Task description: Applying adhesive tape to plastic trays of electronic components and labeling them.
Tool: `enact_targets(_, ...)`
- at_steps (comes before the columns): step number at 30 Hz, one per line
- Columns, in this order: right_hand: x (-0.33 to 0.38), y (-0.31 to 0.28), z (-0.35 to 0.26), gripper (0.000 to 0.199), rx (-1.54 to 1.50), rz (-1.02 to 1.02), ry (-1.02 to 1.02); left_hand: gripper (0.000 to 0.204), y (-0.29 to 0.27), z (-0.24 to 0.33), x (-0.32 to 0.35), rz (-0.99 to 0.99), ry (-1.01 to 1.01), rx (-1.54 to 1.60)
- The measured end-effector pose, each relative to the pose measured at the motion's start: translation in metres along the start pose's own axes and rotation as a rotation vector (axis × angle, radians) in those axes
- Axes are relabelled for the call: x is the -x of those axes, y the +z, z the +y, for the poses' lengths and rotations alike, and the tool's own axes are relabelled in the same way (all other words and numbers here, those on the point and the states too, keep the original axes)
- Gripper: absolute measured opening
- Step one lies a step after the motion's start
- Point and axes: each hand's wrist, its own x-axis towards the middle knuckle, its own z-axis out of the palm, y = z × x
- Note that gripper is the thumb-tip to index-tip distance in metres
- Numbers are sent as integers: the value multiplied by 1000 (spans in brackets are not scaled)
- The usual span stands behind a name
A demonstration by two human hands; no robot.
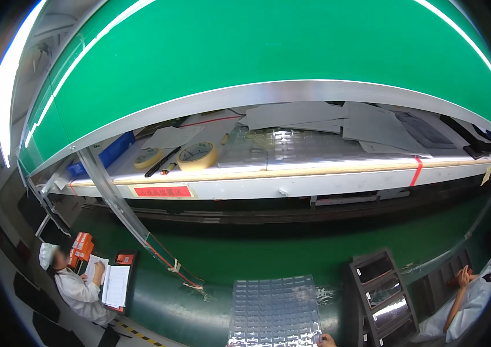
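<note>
A clear plastic blister tray (pixel 277 309) with rows of small pockets is in front of me at the bottom of the view, over the green surface. My right hand (pixel 327 340) grips its lower right edge, with the thumb and fingers partly showing. At the lower left corner only a sliver of my left hand (pixel 231 345) comes into view, closed on the tray's edge; the rest of that hand is cut off. Just right of the tray stand dark slanted trays (pixel 379 292) holding dark, glossy flat pieces.
Ahead runs a white shelf (pixel 245 188) with tape rolls (pixel 197 157), a black pen (pixel 162 162), paper sheets (pixel 297 115) and flat clear trays (pixel 291 141). A metal post (pixel 112 194) slants down at left. One person (pixel 78 289) writes at left; another person (pixel 465 301) is at right.
</note>
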Motion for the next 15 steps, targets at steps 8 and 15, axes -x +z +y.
enact_targets(8,-125,59,-137,40,-99,-189,-394,48,69,63,-168,-239,292,213)
enact_targets(15,-204,116,-329,45,-156,-148,-519,44,228,178,-287,-346,301,224)
